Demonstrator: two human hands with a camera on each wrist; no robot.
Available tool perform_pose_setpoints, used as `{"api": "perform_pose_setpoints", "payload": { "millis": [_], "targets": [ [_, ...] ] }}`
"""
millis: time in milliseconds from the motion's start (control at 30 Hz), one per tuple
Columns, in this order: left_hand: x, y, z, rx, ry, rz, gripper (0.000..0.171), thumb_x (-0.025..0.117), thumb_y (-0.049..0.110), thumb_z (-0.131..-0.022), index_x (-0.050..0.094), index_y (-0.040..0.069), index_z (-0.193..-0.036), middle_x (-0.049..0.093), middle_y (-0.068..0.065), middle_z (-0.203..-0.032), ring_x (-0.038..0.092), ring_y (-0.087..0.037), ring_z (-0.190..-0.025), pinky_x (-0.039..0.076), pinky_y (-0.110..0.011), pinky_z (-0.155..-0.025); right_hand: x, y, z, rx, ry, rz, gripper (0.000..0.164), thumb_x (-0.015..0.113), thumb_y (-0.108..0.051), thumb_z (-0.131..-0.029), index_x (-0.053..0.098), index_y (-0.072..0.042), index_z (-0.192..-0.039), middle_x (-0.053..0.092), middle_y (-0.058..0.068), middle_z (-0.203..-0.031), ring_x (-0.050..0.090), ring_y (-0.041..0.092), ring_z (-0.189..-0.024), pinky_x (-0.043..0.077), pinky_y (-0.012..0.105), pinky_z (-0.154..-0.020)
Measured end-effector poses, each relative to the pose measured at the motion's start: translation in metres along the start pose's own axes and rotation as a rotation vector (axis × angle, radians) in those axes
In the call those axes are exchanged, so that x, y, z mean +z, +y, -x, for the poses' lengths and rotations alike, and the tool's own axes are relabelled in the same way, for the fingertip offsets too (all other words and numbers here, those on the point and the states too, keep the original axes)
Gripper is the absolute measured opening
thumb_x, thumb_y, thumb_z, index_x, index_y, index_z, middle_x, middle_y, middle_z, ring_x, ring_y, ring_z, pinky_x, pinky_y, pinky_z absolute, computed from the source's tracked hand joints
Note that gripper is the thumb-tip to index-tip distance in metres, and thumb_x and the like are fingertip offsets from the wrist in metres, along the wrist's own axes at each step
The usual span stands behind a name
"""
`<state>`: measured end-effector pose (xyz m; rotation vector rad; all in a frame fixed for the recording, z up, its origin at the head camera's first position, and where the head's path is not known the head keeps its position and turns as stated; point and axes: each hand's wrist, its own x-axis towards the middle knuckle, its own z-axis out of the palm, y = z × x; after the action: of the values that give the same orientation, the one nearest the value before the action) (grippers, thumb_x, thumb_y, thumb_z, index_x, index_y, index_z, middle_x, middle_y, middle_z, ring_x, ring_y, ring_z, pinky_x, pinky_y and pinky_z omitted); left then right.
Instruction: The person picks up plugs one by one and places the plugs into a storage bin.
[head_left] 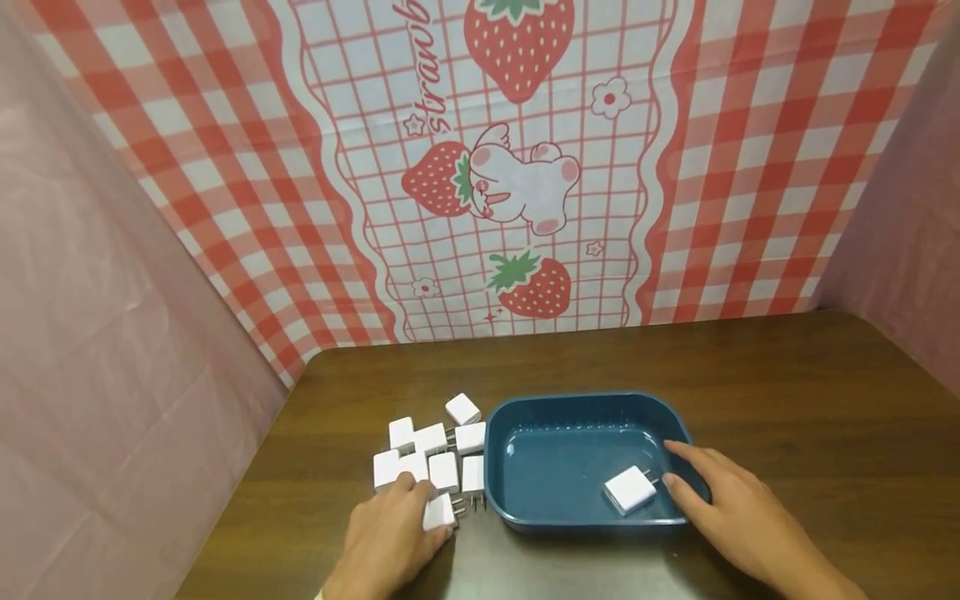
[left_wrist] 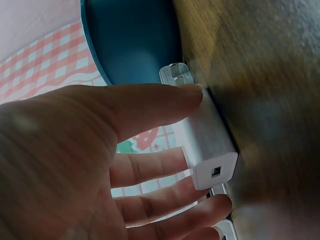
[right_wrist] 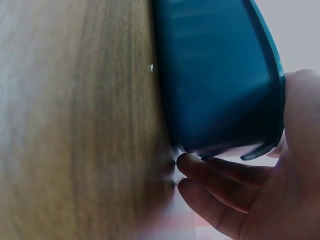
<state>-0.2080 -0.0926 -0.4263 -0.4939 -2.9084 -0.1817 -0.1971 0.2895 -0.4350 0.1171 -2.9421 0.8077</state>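
My left hand pinches a white wall charger, thumb on one side and fingers on the other. In the left wrist view this charger shows a port in its near end and its prongs near the blue basin. Several more white chargers lie bunched beyond the hand, against the left of the blue basin. At the basin's right end my right hand grips the rim, thumb over the inside. One white charger lies inside the basin, near that thumb.
The brown wooden table carries everything. Behind it hangs a red-and-white checked cloth with strawberries on it. Pale pink sheets hang at both sides.
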Motion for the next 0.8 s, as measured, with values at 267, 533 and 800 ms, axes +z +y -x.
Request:
{"api": "perform_pose_setpoints", "payload": {
  "millis": [267, 533, 800],
  "targets": [
    [0.0012, 0.0021, 0.0025, 0.044, 0.004, -0.022, 0.039, 0.076, 0.044, -0.067, 0.063, 0.016, -0.089, 0.048, 0.004, -0.073, 0.054, -0.018, -0.065, 0.035, -0.035, -0.045, 0.0011, 0.0011, 0.0002, -0.008, 0.001, -0.014, 0.062, 0.045, -0.056, -0.09, 0.048, -0.012, -0.133, 0.049, 0.018, -0.13, 0.047, 0.038, -0.116, 0.035, 0.064, -0.085],
    [0.0022, 0.003, 0.0023, 0.047, 0.01, -0.002, 0.036, 0.076, 0.043, -0.068, 0.066, 0.021, -0.095, 0.052, 0.004, -0.077, 0.055, -0.019, -0.07, 0.036, -0.035, -0.046, 0.0003, 0.0003, -0.0011, 0.001, -0.002, -0.001, 0.063, 0.045, -0.057, -0.089, 0.049, -0.011, -0.132, 0.049, 0.02, -0.13, 0.048, 0.039, -0.114, 0.035, 0.064, -0.084],
    [0.0025, 0.0049, 0.0018, 0.041, -0.009, -0.001, 0.04, 0.074, 0.044, -0.069, 0.067, 0.02, -0.101, 0.054, 0.003, -0.078, 0.054, -0.018, -0.073, 0.037, -0.036, -0.049, 0.0003, 0.0003, -0.0009, 0.015, -0.019, 0.003, 0.065, 0.043, -0.059, -0.089, 0.048, -0.013, -0.133, 0.048, 0.02, -0.132, 0.047, 0.041, -0.116, 0.035, 0.065, -0.084]
  ]
}}
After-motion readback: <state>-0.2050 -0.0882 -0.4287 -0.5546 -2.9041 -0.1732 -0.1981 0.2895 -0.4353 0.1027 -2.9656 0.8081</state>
